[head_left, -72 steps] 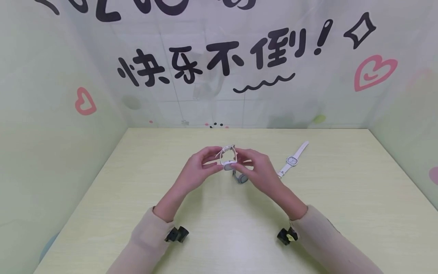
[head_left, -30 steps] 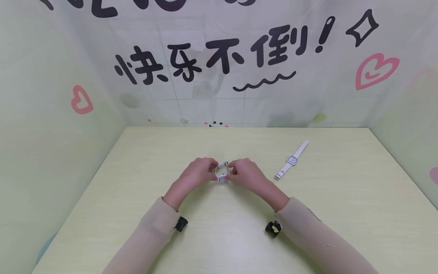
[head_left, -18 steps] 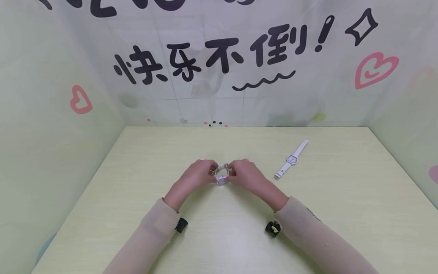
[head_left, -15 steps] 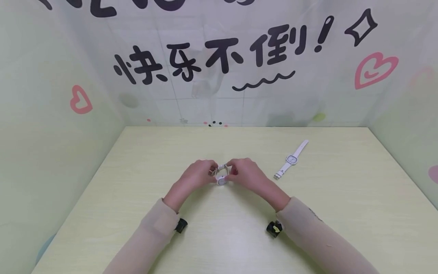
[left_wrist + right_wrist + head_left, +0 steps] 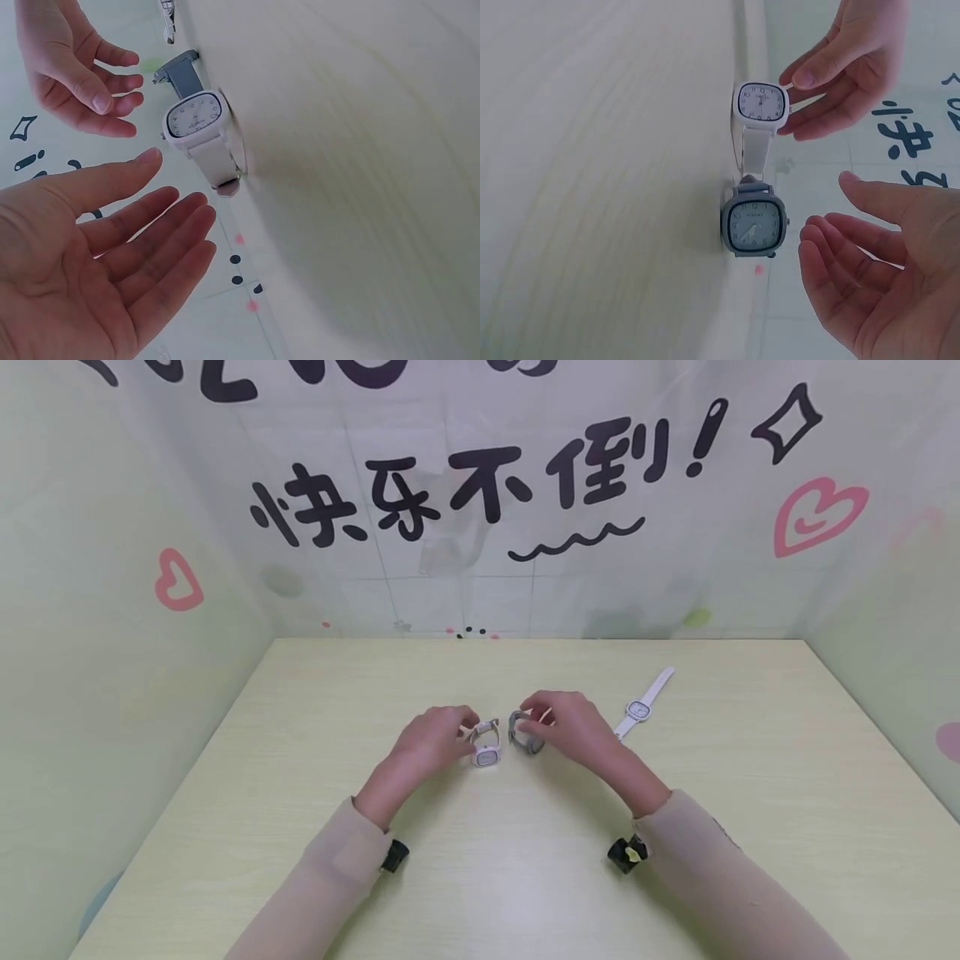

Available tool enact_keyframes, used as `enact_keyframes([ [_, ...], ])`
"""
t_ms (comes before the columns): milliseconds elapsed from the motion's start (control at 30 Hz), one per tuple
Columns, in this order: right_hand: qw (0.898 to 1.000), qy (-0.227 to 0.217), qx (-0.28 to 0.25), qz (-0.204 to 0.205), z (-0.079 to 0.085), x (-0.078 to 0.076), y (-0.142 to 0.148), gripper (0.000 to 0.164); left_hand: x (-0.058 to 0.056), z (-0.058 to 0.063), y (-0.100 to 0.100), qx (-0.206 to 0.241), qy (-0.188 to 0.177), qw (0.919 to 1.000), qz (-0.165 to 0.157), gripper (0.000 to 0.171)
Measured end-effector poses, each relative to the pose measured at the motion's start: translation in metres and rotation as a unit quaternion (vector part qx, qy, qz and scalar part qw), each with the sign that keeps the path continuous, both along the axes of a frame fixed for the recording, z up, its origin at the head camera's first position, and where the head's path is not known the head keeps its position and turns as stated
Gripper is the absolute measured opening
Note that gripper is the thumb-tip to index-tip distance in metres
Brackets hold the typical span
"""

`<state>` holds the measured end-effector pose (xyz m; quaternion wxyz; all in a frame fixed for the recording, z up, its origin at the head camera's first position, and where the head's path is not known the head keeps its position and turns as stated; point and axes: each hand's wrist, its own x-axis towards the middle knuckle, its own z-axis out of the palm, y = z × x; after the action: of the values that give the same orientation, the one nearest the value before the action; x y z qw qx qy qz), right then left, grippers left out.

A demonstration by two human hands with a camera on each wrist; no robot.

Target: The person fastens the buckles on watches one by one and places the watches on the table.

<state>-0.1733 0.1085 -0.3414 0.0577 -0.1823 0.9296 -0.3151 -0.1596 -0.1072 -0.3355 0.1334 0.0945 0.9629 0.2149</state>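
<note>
A white wristwatch point(image 5: 487, 757) stands on the table with its strap looped and its dial facing the near side. My left hand point(image 5: 427, 743) is just left of it, fingers spread and relaxed around that side; the left wrist view shows the palm point(image 5: 97, 255) holding nothing. A grey wristwatch point(image 5: 754, 225), also looped, stands to the right of the white one. Beside the grey watch is my right hand point(image 5: 577, 731), its fingers loosely bent and apart from the case in the right wrist view. In the head view these fingers partly cover the grey watch.
Another white wristwatch point(image 5: 638, 710) lies stretched out flat farther right, its near end partly behind my right hand. The pale wooden table point(image 5: 480, 877) is bounded by a printed back curtain point(image 5: 480, 602) and side walls. Black wrist cameras point(image 5: 626, 854) hang under both sleeves.
Both hands lowered the looped white watch from mid-air to the table and released it. My right hand then moved right, uncovering the grey watch; the left stayed near the white one.
</note>
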Motion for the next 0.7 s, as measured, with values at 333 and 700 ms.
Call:
enact_keyframes([
  [333,0.999,0.024,-0.005,-0.039,-0.002,-0.008,0.035,0.030,0.003,0.004,0.003,0.007,0.032,0.9993,-0.015,0.035],
  [700,0.997,0.022,0.008,-0.073,-0.009,-0.015,0.072,0.032,0.005,0.002,0.006,0.017,0.043,0.9986,-0.025,0.032],
])
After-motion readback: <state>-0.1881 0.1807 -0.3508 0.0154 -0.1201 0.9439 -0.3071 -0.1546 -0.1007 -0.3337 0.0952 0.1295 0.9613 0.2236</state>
